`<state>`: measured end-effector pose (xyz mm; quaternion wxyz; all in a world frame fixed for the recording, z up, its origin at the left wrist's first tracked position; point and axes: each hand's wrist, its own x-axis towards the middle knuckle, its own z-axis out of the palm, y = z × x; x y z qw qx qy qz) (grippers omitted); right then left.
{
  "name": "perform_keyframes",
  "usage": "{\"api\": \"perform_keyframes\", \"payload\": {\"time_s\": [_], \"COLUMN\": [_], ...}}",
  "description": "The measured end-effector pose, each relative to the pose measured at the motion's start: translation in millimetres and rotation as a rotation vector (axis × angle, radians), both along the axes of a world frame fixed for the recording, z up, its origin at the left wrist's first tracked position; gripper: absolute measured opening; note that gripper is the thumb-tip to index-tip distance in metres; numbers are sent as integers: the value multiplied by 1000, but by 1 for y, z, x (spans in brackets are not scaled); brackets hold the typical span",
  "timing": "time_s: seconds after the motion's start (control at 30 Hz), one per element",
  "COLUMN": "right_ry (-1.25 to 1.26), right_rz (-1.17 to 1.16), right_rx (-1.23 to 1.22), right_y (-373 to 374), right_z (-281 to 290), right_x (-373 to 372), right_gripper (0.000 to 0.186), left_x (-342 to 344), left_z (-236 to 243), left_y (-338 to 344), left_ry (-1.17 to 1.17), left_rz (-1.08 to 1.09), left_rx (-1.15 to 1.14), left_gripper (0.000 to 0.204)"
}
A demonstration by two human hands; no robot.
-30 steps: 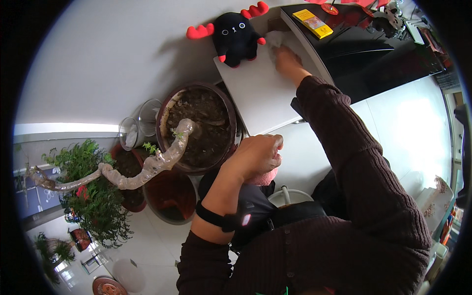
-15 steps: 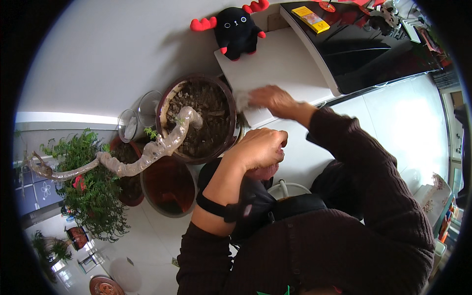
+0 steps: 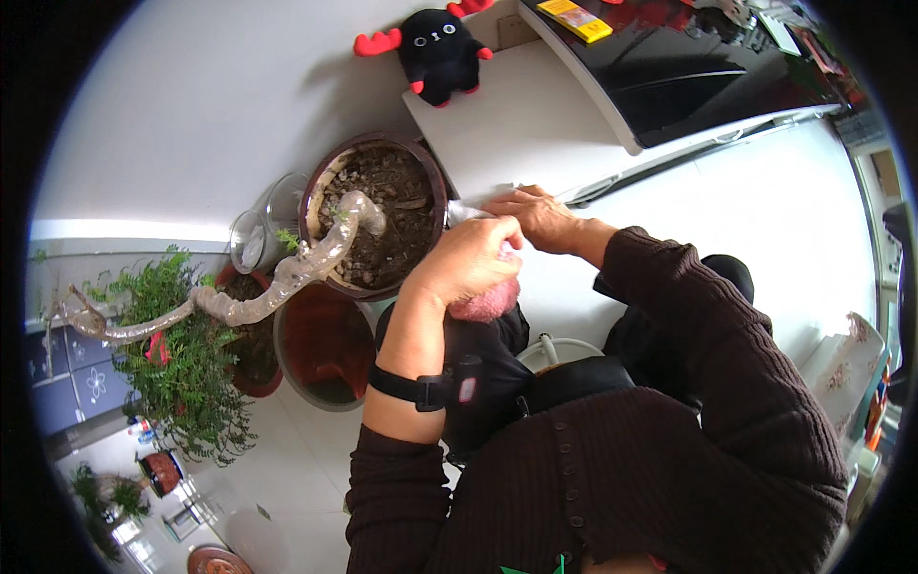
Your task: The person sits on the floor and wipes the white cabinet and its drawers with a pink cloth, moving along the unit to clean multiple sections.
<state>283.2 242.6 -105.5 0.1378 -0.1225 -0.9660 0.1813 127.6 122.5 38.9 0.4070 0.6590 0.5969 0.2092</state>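
My left hand (image 3: 467,260) is closed round a fuzzy pink cloth (image 3: 488,300), which bulges out below the fingers. Just beyond it, my right hand (image 3: 537,220) reaches leftward, its fingertips at a crumpled whitish, film-like piece (image 3: 463,211) by the pot's rim. My left knuckles partly cover that piece, so its full shape is hidden. Left of both hands stands a large dark-rimmed round pot (image 3: 442,191) of soil. From it a thick, bent trunk (image 3: 320,256), wrapped in shiny clear film, leans left to green leafy branches (image 3: 177,354).
A white cabinet top (image 3: 516,124) with a black plush toy (image 3: 440,57) adjoins a glossy black surface (image 3: 679,91) bearing a yellow box (image 3: 575,20). Below the pot are a reddish-brown bucket (image 3: 327,344) and glass jars (image 3: 247,241). A white round stool or bucket (image 3: 562,350) sits between my legs.
My right hand has come down close beside my left, with the whitish piece at its fingers. The left hand has shifted slightly up and left, and more of the pink cloth shows.
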Motion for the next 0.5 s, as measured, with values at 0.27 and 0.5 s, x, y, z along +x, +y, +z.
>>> {"api": "perform_keyframes", "payload": {"time_s": [0.27, 0.5], "right_ry": [32, -18], "right_rz": [-768, -386], "right_rx": [34, -114], "right_y": [52, -28], "right_z": [3, 2], "right_x": [62, 14], "right_gripper": [46, 56], "left_x": [-12, -9], "left_z": [-5, -4], "left_y": [-12, -2], "left_ry": [-162, -104], "left_rz": [202, 361], "left_rx": [65, 216], "left_gripper": [12, 12]}}
